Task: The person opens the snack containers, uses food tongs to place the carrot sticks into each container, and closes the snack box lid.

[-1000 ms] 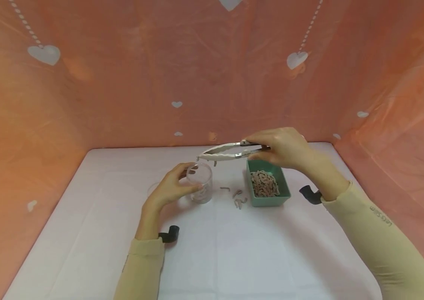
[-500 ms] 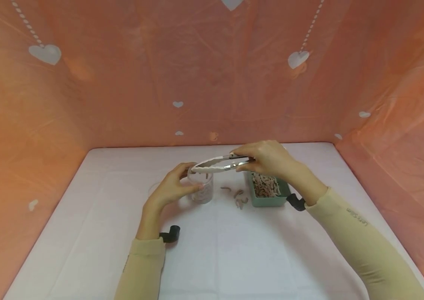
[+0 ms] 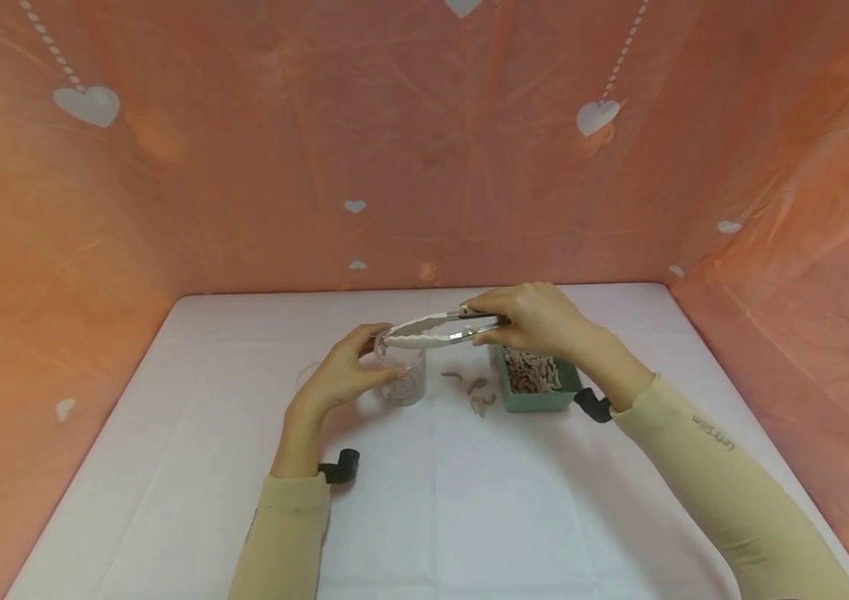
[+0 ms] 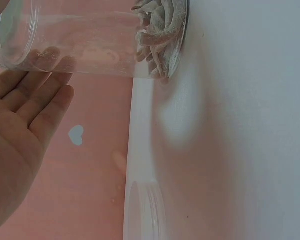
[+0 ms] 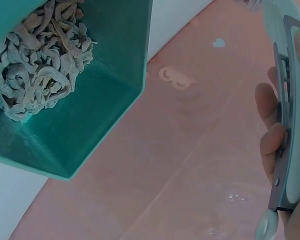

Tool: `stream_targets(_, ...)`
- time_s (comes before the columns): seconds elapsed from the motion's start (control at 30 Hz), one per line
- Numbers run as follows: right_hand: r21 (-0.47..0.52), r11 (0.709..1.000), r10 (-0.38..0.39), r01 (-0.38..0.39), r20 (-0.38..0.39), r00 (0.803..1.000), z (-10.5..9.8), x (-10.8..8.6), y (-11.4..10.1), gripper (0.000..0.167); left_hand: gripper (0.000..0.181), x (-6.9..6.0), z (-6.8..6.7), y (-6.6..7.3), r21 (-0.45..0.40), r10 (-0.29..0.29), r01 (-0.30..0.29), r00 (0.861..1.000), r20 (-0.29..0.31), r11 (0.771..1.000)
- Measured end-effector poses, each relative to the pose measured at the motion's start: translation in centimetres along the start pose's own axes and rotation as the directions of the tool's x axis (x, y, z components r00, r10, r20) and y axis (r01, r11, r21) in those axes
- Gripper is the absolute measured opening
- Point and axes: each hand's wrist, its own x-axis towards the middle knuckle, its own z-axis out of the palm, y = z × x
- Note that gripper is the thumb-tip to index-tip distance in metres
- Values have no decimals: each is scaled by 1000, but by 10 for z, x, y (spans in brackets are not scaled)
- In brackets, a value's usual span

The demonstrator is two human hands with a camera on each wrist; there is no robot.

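My left hand point(image 3: 345, 371) holds a clear plastic jar point(image 3: 415, 390) upright on the table, thumb on the near side and fingers behind. In the left wrist view, greyish-brown curled dried pieces point(image 4: 162, 37) cover the jar's bottom. My right hand point(image 3: 544, 321) grips a pair of tongs point(image 3: 424, 341) with pale tips and metal arms. The tips are over the jar's mouth; whether they pinch anything is hard to tell. A green rectangular bin point(image 3: 536, 403), holding many more of these pieces point(image 5: 45, 60), stands below my right hand.
Several loose pieces point(image 3: 478, 396) lie on the white tablecloth point(image 3: 506, 508) between jar and bin. A clear round lid point(image 4: 149, 212) lies to the left, partly behind my left hand. Orange sheeting point(image 3: 424, 167) with pale hearts encloses the table's back and sides.
My right hand has moved left and down, bringing the tongs from above the jar to its mouth. Pieces that hung at the tips no longer show there. My left hand stays on the jar.
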Motion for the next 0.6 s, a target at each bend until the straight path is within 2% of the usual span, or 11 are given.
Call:
stream_targets(0.17,2,1000,8,-8,-16,1000,-3,-5,1,47,77,0,-1,0,5,3,-3,1000,1,1000)
stream_targets(0.27,-5,1000,20,-20,-58,998,-8,-13,3,48,76,0,-1,0,15,8,-9,1000,5,1000)
stream_targets(0.47,8,1000,25,-24,-193,981,-21,-42,18,54,75,0,-1,1,15,12,-12,1000,14,1000)
stream_targets(0.6,-7,997,71,-74,-205,976,-29,-64,28,54,77,-1,-1,2,2,-5,5,1000,13,1000)
